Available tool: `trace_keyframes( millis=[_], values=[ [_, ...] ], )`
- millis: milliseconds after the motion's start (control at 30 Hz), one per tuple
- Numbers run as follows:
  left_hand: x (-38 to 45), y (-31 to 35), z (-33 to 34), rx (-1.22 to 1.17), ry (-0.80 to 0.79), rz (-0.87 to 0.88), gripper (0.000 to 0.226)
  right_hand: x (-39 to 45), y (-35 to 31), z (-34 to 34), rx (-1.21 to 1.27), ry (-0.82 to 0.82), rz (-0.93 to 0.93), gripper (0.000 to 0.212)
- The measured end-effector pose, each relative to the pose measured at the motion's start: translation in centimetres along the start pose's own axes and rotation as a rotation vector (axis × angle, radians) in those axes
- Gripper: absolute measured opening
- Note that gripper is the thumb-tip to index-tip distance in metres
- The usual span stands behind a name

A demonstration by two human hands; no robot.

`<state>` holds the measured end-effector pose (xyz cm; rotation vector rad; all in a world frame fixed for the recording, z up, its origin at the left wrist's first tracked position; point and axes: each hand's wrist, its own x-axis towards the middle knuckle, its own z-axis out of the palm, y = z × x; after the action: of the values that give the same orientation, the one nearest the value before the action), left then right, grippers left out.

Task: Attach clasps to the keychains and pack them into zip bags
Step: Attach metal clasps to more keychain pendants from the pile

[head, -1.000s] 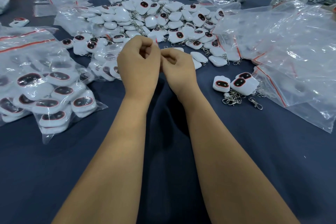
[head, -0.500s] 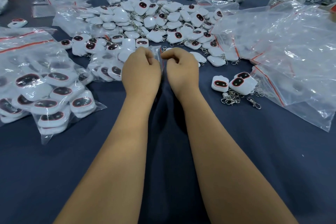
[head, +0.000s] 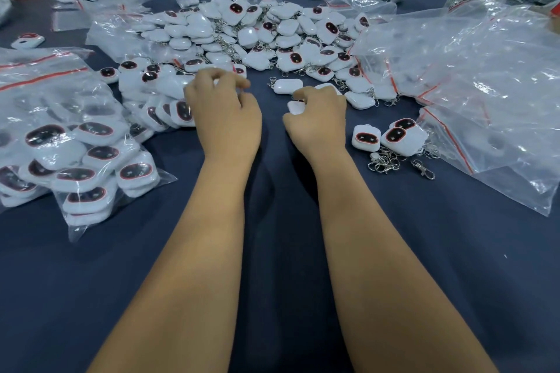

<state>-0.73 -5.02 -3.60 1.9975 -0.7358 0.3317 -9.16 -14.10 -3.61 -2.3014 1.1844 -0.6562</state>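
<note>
A: Where are my hands right now?

B: Both low over the table, near the front edge of the big keychain pile. The right hand has its fingers curled round 1 white keychain, which peeks out at its left side. The left hand is curled too, fingertips bunched at the edge of a filled zip bag, but I cannot tell whether it holds anything.

A: And the clasps?

B: A small heap of loose clasps lies on the cloth to the right of my right hand, nearer me than the 2 face-up keychains touching it. 1 clasp lies apart at the heap's right edge, its long axis slanting away to the left.

A: So which hand goes?

B: I'd judge the right one, as it's plainly nearer; the left would have to cross over. But the right is occupied, so the keychain may need passing across first. Empty zip bags are heaped further right still.
</note>
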Motion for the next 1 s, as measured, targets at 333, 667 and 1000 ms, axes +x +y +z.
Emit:
trace_keyframes(
  millis=[333, 667, 1000],
  values=[
    [-0.8, 1.4, 1.0, -0.451, -0.419, -0.124, 0.029, -0.1, -0.7, -0.3, 0.695, 0.111, 0.130, 0.021],
    [0.1, 0.7, 0.8, -0.818, -0.343, -0.370, 0.024, -0.5, -1.0, -0.5, 1.167, -0.031, 0.113, 0.033],
    [0.0, 1.0, 1.2, -0.775, -0.333, -0.394, 0.029, -0.2, -1.2, -0.7, 1.400, -0.129, 0.203, 0.029]
  ],
)
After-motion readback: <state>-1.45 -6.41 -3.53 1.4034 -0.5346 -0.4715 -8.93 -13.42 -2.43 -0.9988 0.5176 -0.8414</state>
